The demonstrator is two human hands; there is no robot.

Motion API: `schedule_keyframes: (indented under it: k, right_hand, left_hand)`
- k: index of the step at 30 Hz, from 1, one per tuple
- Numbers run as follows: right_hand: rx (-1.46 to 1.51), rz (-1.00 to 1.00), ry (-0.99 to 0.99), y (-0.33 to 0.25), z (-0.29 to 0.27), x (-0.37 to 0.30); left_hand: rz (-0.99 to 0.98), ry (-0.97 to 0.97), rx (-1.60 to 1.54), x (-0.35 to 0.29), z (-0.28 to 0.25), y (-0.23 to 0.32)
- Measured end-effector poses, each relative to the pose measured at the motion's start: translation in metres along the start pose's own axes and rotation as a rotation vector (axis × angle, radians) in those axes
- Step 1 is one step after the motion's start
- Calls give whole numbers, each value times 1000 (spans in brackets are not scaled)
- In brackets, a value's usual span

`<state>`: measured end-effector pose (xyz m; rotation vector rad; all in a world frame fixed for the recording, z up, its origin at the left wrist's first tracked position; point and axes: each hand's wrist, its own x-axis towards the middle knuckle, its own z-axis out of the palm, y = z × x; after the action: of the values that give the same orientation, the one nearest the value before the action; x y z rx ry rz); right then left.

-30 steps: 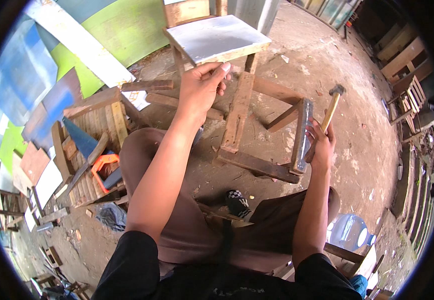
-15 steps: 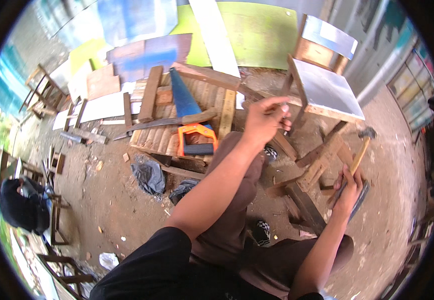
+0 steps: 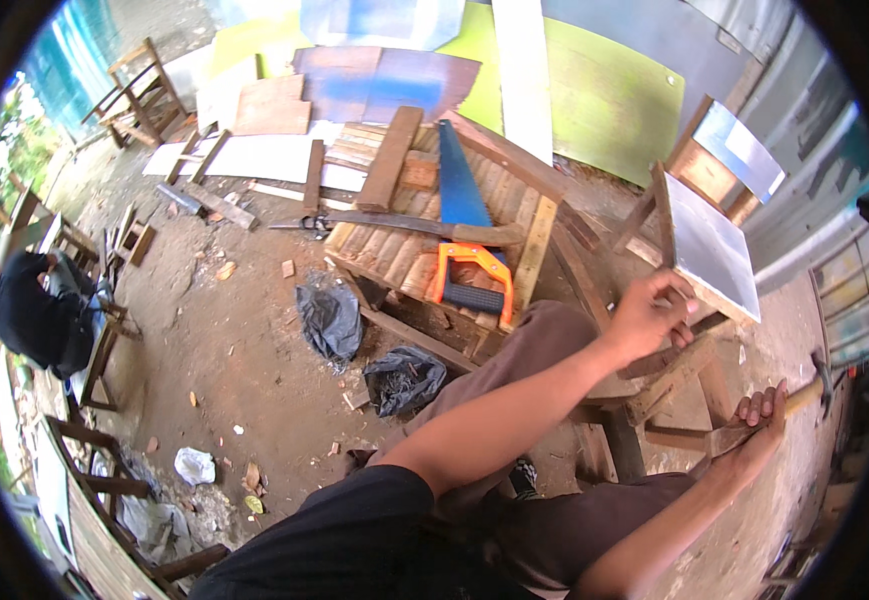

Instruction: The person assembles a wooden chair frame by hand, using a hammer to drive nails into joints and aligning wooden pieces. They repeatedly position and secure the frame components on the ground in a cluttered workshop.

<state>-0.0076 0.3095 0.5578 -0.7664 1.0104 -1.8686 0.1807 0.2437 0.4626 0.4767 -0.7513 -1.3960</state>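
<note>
My right hand is wrapped around the wooden handle of a claw hammer, its metal head pointing right, away from me. My left hand is held up with fingers curled and thumb drawn in; anything pinched there is too small to make out. Under and between my hands stands a brown wooden frame of joined pieces, beside my bent legs. Just beyond my left hand is a chair with a pale, shiny seat.
A low slatted table carries a handsaw with an orange handle, a long blade with a wooden grip and wood pieces. Black plastic bags lie by it. Painted boards lean behind. At far left a person sits bent over.
My view has swung, so the scene sits farther left. The hammer has tipped from pointing up to pointing right, and my left hand has come down closer to the frame.
</note>
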Motion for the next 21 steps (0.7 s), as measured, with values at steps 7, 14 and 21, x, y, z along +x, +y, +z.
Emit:
schedule_keyframes:
  k: [7,14,21]
  right_hand:
    - [-134,-47,-85,21,46,-4]
    - [-605,-44,-328,56,89,-12]
    - [-589,-20,-434,82,125,-31]
  left_hand:
    - [134,-114,-117,-6,-10,13]
    - [77,35,-275,2,-24,21]
    - [116,37,-134,9,-33,28]
